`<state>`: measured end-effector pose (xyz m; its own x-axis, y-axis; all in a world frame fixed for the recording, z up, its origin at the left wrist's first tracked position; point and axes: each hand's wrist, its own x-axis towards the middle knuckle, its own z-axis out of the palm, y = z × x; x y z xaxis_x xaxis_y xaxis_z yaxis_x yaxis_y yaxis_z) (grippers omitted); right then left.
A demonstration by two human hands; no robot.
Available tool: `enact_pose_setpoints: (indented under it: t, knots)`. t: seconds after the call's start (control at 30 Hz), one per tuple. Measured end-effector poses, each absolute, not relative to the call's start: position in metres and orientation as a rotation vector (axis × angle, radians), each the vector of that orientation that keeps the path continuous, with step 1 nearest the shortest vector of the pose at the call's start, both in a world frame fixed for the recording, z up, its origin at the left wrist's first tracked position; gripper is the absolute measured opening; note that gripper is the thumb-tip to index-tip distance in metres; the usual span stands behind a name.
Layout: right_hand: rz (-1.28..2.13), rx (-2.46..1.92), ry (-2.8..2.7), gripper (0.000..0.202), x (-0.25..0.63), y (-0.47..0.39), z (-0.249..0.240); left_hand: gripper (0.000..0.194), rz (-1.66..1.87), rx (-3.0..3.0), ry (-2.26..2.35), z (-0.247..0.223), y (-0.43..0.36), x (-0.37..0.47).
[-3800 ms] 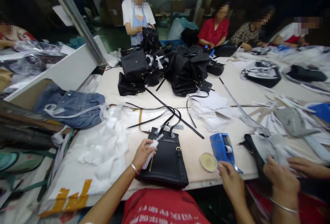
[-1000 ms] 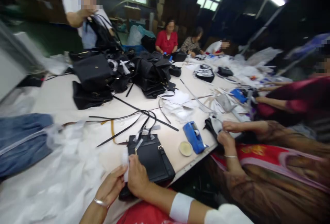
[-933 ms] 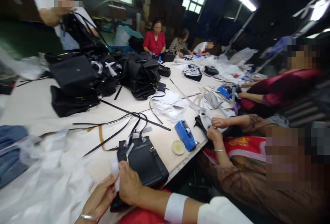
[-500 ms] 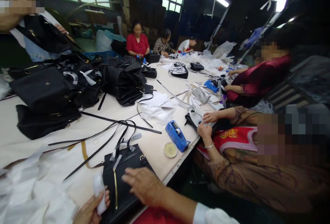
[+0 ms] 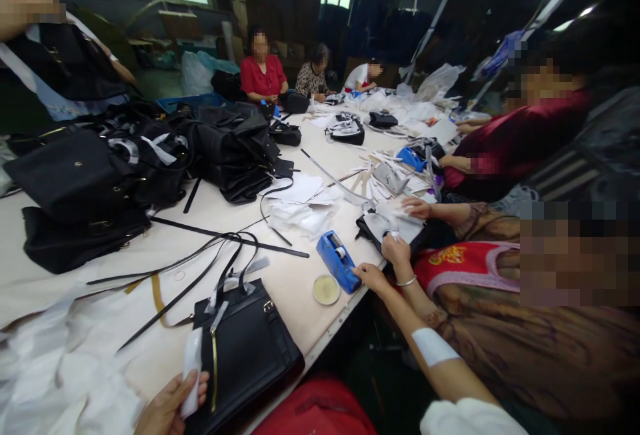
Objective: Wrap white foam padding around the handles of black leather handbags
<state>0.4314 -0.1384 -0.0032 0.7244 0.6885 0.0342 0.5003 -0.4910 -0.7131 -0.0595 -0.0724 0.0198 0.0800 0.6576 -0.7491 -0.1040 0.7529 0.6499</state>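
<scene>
My left hand pinches a folded white wrapping strip at the left side of a black handbag. The bag lies flat on the table before me, its gold zipper and buckle facing up. Wrapping also covers parts of its handles. My right hand is stretched out to the cutter end of a blue tape dispenser, fingers pressed together. Any tape between those fingertips is too small to make out. Beside the dispenser sits a round, shallow dish with a yellowish surface.
Black bags are heaped at the left. White wrapping sheets lie at front left, and black straps cross the table. A co-worker's hands handle another bag close to my right arm. Further people sit around the table.
My right hand has moved from above the handbag, off to the right, to the tape dispenser. My left hand keeps the white strip by the bag. The co-worker's hands have moved apart.
</scene>
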Motion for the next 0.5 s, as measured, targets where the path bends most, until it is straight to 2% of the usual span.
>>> enact_pose_setpoints:
  t: [0.13, 0.27, 0.5]
  knots:
    - [0.585, -2.241, -0.98, 0.031, 0.442, -0.139, -0.005, 0.014, 0.617, 0.456, 1.41, 0.017, -0.072, -0.06]
    - [0.666, -2.253, -0.959, 0.023, 0.443, -0.159, -0.003, 0.016, 0.613, 0.393, 1.408, 0.017, -0.072, -0.059]
    - [0.782, -2.364, -0.702, 0.024, 0.423, -0.176, -0.02, 0.021, 0.592, 0.442, 1.384, 0.016, -0.069, -0.059]
